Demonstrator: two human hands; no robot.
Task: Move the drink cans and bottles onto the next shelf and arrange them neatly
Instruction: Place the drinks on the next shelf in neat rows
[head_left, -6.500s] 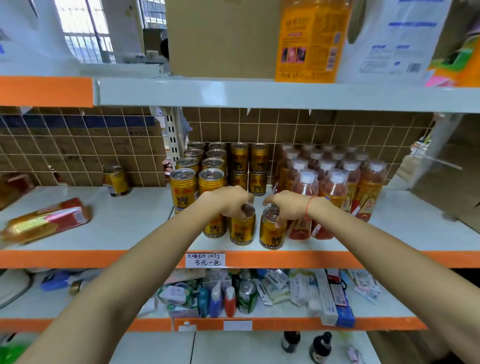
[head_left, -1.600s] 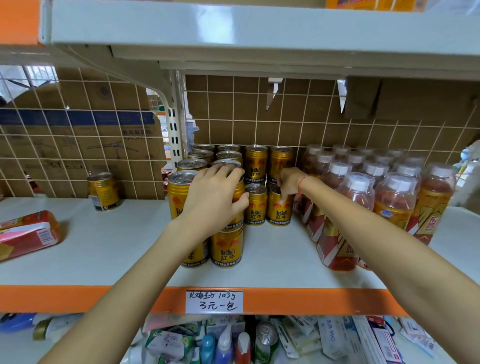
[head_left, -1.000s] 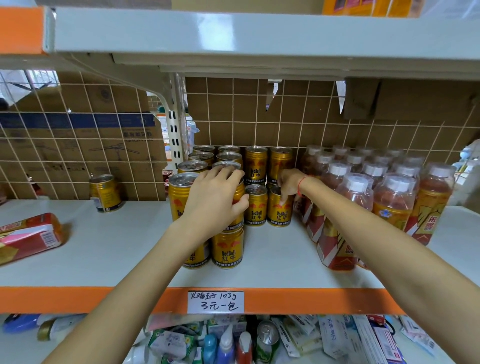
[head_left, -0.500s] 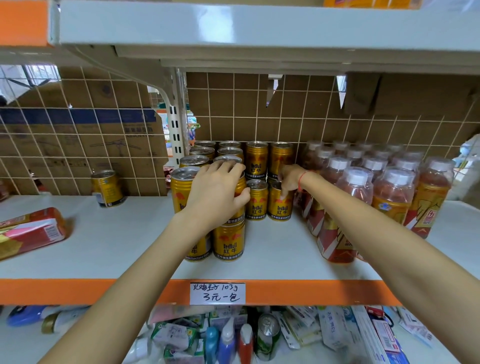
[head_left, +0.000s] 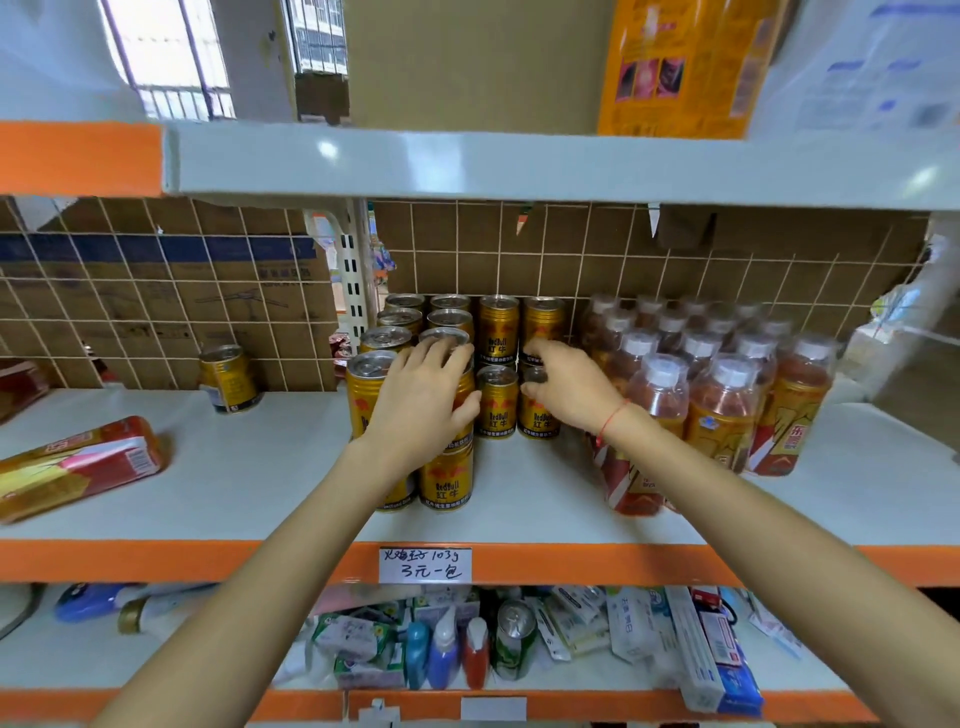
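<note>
Stubby gold cans (head_left: 497, 332) with ribbed silver pull-tab tops stand stacked two high in tight rows on the white, smooth-painted shelf (head_left: 270, 467), hard against a brown square-tiled wall (head_left: 597, 260). Just beside them on the right crowd the bottles (head_left: 722, 415), clear plastic with white screw caps, amber drink inside and red-and-gold wrappers. One lone can (head_left: 228, 378) stands well apart to the left, and a glossy red-and-gold packet (head_left: 78, 465) lies flat near the shelf's left end. The shelf has an orange front lip carrying a handwritten price tag (head_left: 425, 565); the shelf below is cluttered with small boxes and little bottles, and barred windows show above the upper shelf. The left hand (head_left: 421, 400) reaches forward with its grip curled around the upper can (head_left: 462, 410) of the front stack, fingers over its top rim and thumb on its side. The right hand (head_left: 566, 387), a red string at the wrist, is extended with its grip pinching the rim of a lower gold can (head_left: 537, 415) next to the bottles.
</note>
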